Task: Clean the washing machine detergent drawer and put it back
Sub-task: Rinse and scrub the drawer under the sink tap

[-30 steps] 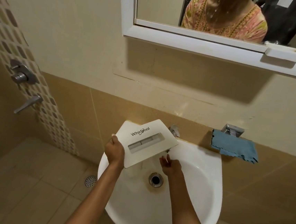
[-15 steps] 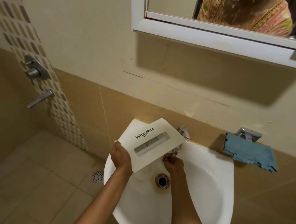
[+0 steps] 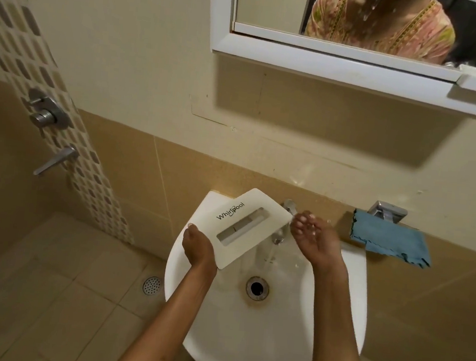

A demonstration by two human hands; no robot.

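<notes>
Beige-tiled bathroom; white sink (image 3: pixel 287 345), tap (image 3: pixel 288 206) running; left hand (image 3: pixel 197 247) fingers grip drawer (image 3: pixel 244 227), right hand (image 3: pixel 312 237) fingers loosely curled, empty.

White-framed mirror (image 3: pixel 330 58) on the wall (image 3: pixel 128 38), blue cloth (image 3: pixel 390 243) draped over a metal bracket (image 3: pixel 386 212), mosaic tile strip (image 3: pixel 37 73) bearing a round valve (image 3: pixel 45 112) above a lever tap (image 3: pixel 55 160), round drain (image 3: pixel 152 285) in the floor (image 3: pixel 45 292)

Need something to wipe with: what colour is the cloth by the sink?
Blue cloth, head view.
</notes>
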